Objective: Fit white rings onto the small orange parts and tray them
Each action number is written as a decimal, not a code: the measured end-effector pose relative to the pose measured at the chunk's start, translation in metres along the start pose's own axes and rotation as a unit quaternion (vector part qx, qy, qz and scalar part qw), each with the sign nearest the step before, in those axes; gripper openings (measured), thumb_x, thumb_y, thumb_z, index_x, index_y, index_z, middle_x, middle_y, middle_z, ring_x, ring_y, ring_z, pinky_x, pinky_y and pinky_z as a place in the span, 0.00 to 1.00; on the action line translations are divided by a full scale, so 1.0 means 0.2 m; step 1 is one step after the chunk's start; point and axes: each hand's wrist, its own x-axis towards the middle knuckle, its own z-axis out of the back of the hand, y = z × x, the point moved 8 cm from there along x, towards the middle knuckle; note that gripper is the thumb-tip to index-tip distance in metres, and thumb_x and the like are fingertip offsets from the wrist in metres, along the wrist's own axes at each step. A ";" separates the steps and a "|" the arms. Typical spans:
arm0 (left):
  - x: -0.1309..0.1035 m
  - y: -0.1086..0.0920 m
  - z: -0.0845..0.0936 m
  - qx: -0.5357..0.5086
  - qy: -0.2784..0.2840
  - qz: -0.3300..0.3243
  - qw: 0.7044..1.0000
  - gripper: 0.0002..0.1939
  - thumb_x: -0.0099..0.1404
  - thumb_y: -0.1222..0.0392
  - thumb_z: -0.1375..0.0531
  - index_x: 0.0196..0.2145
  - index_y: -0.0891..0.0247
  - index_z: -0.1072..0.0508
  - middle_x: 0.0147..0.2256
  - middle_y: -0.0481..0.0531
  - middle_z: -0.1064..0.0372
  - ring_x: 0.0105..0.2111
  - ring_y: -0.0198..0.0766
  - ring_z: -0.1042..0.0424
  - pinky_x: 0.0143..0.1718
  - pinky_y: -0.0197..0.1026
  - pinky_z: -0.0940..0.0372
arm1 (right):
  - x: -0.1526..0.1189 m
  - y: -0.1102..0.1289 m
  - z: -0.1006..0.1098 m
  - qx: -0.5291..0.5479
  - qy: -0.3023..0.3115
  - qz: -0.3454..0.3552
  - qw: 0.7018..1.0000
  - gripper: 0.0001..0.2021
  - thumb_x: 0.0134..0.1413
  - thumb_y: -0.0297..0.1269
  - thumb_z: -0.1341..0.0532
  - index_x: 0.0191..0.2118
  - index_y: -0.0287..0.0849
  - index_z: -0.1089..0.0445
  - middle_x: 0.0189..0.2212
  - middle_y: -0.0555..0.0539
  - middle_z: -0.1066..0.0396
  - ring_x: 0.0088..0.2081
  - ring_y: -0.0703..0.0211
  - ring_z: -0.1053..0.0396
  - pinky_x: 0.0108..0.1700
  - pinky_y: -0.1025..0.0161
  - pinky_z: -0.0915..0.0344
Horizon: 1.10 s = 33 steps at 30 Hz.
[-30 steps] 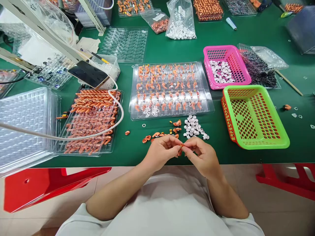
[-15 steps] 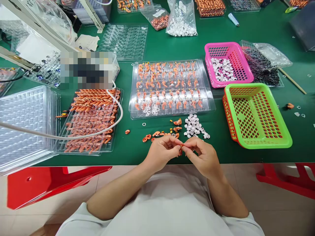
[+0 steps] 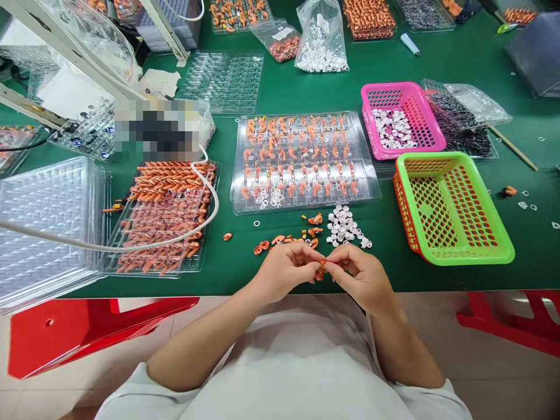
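Observation:
Near the table's front edge, my left hand (image 3: 284,271) and my right hand (image 3: 361,277) meet fingertip to fingertip. Both pinch a small orange part (image 3: 321,267), mostly covered by the fingers, so its exact kind is unclear. Just beyond the hands lie loose orange pieces (image 3: 314,219), some with yellow bits. Beside them is a pile of small white discs (image 3: 343,226). Behind these rests a clear plastic tray (image 3: 371,185) with rows of orange curved parts, and white rings (image 3: 275,197) lie on its front left.
A green basket (image 3: 503,254), nested in a red one, stands at right. Behind it a pink basket (image 3: 370,125) holds white pieces. At left, clear trays (image 3: 44,204) are stacked beside a tray of orange parts (image 3: 153,221). A white cable (image 3: 144,244) crosses these. Red stools (image 3: 65,326) flank the table.
Both hands stay together at nearly the same spot, with slightly shifted fingers. More of the small orange part shows between the fingertips. The camera view has shifted a little.

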 end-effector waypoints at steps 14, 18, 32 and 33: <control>0.00 -0.04 0.02 -0.061 -0.113 -0.059 0.990 0.04 0.50 0.66 0.34 0.27 0.66 0.24 0.29 0.51 0.21 0.27 0.35 0.24 0.29 0.35 0.29 | -0.14 0.10 -0.04 -0.199 -0.169 0.131 0.956 0.13 0.54 0.37 0.33 0.43 0.47 0.35 0.32 0.51 0.28 0.28 0.63 0.30 0.33 0.64 0.29; 0.00 -0.04 0.00 -0.036 -0.138 -0.068 0.987 0.04 0.51 0.65 0.34 0.28 0.66 0.23 0.29 0.53 0.21 0.27 0.37 0.24 0.32 0.38 0.28 | -0.14 0.13 -0.05 -0.236 -0.213 0.178 0.931 0.09 0.58 0.31 0.38 0.43 0.46 0.35 0.31 0.51 0.28 0.28 0.63 0.29 0.31 0.64 0.30; 0.00 -0.03 0.00 0.083 -0.157 -0.112 0.978 0.05 0.57 0.64 0.36 0.32 0.64 0.20 0.34 0.54 0.20 0.34 0.39 0.23 0.37 0.39 0.29 | -0.13 0.10 -0.01 -0.230 -0.203 0.169 0.937 0.07 0.57 0.28 0.39 0.40 0.45 0.36 0.31 0.51 0.31 0.29 0.64 0.32 0.31 0.66 0.32; 0.00 -0.02 0.00 0.080 -0.155 -0.107 0.979 0.05 0.57 0.64 0.36 0.32 0.64 0.20 0.34 0.54 0.20 0.34 0.40 0.23 0.38 0.39 0.29 | -0.13 0.10 -0.01 -0.231 -0.204 0.170 0.936 0.07 0.57 0.28 0.39 0.40 0.45 0.36 0.31 0.51 0.31 0.29 0.64 0.32 0.31 0.65 0.32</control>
